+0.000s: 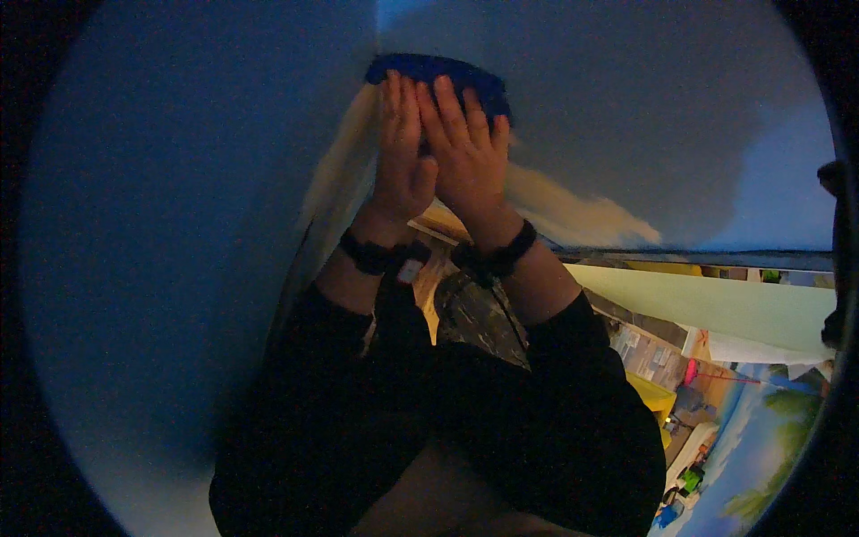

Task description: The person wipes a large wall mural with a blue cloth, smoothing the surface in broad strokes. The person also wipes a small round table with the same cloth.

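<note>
My left hand (pixel 404 158) and my right hand (pixel 468 151) are raised side by side at the upper middle, nearly touching. Both lie with straight fingers over a dark blue pad (pixel 436 66), perhaps a cloth, and hold it at the blue wall surface (pixel 604 87) near a corner. The palms and the pad's lower part are hidden from me. Beige patches (pixel 577 208) show on the wall below the hands. Each wrist wears a dark band, and a small pale tag (pixel 409 271) hangs by the left one.
A blue wall (pixel 147 235) rises close on the left. At right, a dark edge (pixel 704 256) runs above a pale green strip (pixel 725 305). Far below are a yellow object (pixel 651 396), a patterned dark item (pixel 480 312) between my arms, and a sky-and-palm picture (pixel 765 443).
</note>
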`<action>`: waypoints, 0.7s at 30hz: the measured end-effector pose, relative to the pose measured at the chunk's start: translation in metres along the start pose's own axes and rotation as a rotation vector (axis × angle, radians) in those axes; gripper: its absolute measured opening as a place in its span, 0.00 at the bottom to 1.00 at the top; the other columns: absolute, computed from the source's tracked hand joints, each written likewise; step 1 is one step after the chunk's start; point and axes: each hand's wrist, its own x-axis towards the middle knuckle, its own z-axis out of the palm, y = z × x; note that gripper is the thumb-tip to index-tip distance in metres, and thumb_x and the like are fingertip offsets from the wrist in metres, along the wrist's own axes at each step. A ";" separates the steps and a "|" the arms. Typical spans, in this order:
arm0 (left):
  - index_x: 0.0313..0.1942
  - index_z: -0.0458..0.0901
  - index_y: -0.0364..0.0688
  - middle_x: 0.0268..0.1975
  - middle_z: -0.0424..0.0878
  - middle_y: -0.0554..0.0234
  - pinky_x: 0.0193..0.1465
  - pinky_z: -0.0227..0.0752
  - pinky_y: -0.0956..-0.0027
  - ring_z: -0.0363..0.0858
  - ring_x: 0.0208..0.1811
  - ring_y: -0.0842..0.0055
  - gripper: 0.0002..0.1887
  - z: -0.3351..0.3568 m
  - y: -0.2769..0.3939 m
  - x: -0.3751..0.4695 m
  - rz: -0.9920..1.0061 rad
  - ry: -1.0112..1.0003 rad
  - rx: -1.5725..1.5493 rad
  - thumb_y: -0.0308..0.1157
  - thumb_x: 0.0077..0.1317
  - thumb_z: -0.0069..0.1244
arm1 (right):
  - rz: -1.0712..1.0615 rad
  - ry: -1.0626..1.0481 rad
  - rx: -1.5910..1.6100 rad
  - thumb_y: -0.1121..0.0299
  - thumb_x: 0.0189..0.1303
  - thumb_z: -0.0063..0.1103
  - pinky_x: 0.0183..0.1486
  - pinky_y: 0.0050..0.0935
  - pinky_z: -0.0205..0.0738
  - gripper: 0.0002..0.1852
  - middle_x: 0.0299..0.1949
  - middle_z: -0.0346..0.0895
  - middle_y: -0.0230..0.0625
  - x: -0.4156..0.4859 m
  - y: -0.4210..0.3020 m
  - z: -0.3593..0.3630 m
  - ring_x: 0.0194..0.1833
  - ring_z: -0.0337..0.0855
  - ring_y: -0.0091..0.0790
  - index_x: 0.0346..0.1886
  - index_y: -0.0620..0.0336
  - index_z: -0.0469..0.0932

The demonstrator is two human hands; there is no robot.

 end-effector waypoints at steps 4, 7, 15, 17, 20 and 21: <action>0.76 0.41 0.31 0.78 0.37 0.33 0.79 0.31 0.46 0.34 0.80 0.42 0.42 0.010 -0.013 -0.038 -0.136 -0.019 0.008 0.57 0.77 0.26 | -0.012 -0.111 0.122 0.64 0.58 0.56 0.59 0.35 0.70 0.35 0.72 0.65 0.26 -0.019 -0.009 0.020 0.53 0.78 0.30 0.73 0.46 0.66; 0.76 0.39 0.33 0.79 0.37 0.36 0.80 0.32 0.52 0.33 0.81 0.48 0.41 0.023 -0.035 -0.104 -0.371 -0.138 0.020 0.56 0.77 0.28 | -0.015 -0.280 0.254 0.66 0.57 0.58 0.61 0.35 0.70 0.37 0.69 0.69 0.28 -0.053 -0.019 0.043 0.53 0.79 0.31 0.73 0.48 0.64; 0.76 0.33 0.33 0.79 0.38 0.41 0.79 0.41 0.56 0.43 0.80 0.54 0.44 0.018 -0.058 -0.157 -0.664 -0.334 -0.129 0.58 0.76 0.27 | -0.080 -0.414 0.202 0.62 0.60 0.54 0.65 0.39 0.65 0.36 0.77 0.57 0.30 -0.097 -0.036 0.094 0.54 0.77 0.34 0.74 0.47 0.63; 0.76 0.33 0.32 0.80 0.34 0.42 0.80 0.34 0.58 0.35 0.81 0.55 0.46 0.011 -0.047 -0.116 -0.519 -0.192 -0.246 0.60 0.75 0.29 | -0.075 -0.331 0.143 0.63 0.59 0.55 0.65 0.38 0.66 0.36 0.77 0.57 0.29 -0.055 -0.033 0.054 0.54 0.77 0.33 0.75 0.47 0.63; 0.76 0.28 0.36 0.80 0.36 0.45 0.79 0.39 0.58 0.40 0.80 0.59 0.51 0.027 -0.039 -0.109 -0.563 -0.043 -0.421 0.65 0.72 0.33 | -0.071 -0.254 0.220 0.63 0.58 0.56 0.64 0.37 0.67 0.37 0.76 0.58 0.29 -0.046 -0.030 0.052 0.54 0.77 0.34 0.75 0.46 0.63; 0.76 0.28 0.37 0.80 0.37 0.45 0.79 0.41 0.58 0.41 0.80 0.59 0.52 0.033 -0.040 -0.113 -0.629 -0.055 -0.458 0.65 0.71 0.34 | -0.025 -0.354 0.290 0.65 0.57 0.57 0.63 0.38 0.68 0.36 0.69 0.65 0.31 -0.049 -0.029 0.056 0.53 0.78 0.35 0.74 0.47 0.64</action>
